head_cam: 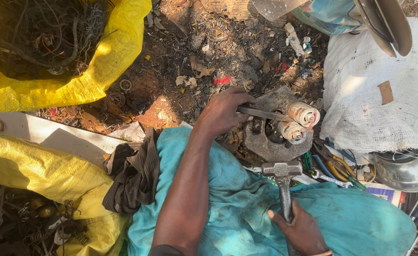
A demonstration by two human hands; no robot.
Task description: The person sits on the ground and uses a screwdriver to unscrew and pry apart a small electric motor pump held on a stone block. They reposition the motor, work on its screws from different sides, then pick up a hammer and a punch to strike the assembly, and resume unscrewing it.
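Observation:
My left hand grips a flat metal chisel laid across a rusty grey metal part on the ground. The chisel tip rests against two pale cylindrical pieces fixed to that part. My right hand holds the handle of a steel hammer, whose head sits just below the metal part. Both arms reach over my lap, covered in teal cloth.
A yellow sack of tangled wire scrap lies top left; another yellow sack at lower left. A white woven sack sits right, with a metal bowl and loose hand tools below it. Dirt and litter cover the ground.

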